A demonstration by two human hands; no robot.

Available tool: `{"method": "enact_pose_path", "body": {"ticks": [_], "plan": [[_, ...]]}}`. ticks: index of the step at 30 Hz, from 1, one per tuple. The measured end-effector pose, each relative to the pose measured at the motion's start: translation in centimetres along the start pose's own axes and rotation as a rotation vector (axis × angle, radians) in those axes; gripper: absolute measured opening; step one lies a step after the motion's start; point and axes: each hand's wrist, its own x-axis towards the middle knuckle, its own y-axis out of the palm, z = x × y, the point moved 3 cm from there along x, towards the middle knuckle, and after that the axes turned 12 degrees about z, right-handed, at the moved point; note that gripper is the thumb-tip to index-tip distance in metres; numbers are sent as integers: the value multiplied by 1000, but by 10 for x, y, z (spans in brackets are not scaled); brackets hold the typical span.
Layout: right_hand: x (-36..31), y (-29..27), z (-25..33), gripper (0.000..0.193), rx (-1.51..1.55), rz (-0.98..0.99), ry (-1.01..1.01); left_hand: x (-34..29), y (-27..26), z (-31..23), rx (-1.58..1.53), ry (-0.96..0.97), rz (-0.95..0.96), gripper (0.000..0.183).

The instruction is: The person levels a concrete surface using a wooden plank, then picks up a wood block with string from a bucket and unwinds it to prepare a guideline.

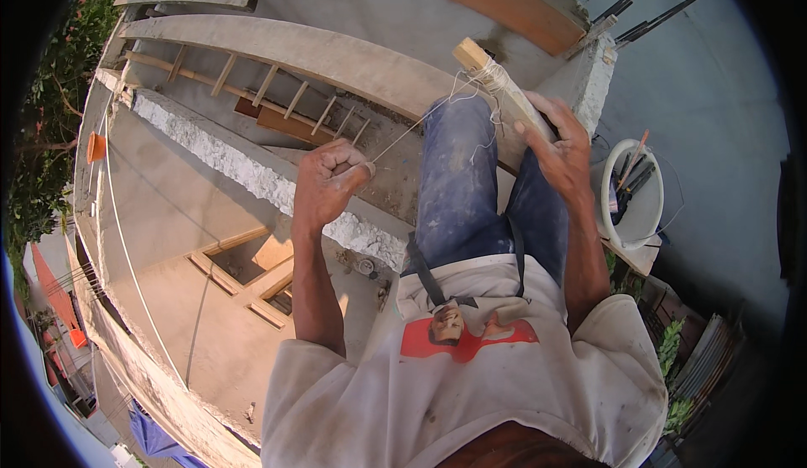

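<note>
My right hand (pixel 558 143) is closed around the lower end of a short wooden stick (pixel 514 96), which tilts up and to the left over my knees. White string (pixel 494 79) is wound in many turns near the stick's upper end, with loose loops hanging beside it. From those turns a taut length of string (pixel 398 139) runs down leftward into my left hand (pixel 330 179). Its fingers are curled and pinch the string against the thumb. Under the stick are my dusty blue trousers (pixel 461 165).
A white bucket (pixel 606 207) with tools stands at my right. A long plank (pixel 336 54) crosses ahead, with a wooden ladder (pixel 262 86) below it. Rough wall tops (pixel 210 145) border a drop on the left, where a wooden frame (pixel 220 274) shows. Steel bars (pixel 643 5) jut out at the upper right.
</note>
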Motion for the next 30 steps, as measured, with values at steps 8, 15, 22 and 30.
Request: {"method": "enact_pose_path", "body": {"ticks": [8, 15, 22, 30], "plan": [[2, -2, -9, 50, -305, -37, -226, -24, 1, -10, -497, 325, 244, 3], [-11, -23, -14, 58, -407, 123, -399, -16, -60, -3, -334, 306, -533, 4], [-13, -23, -10, 51, 163, 335, -339, -4, -42, 21, 180, 0, -531, 8], [-21, 2, -28, 54, 1093, 366, 114, 18, -20, 30, 576, -333, 46, 20]]}}
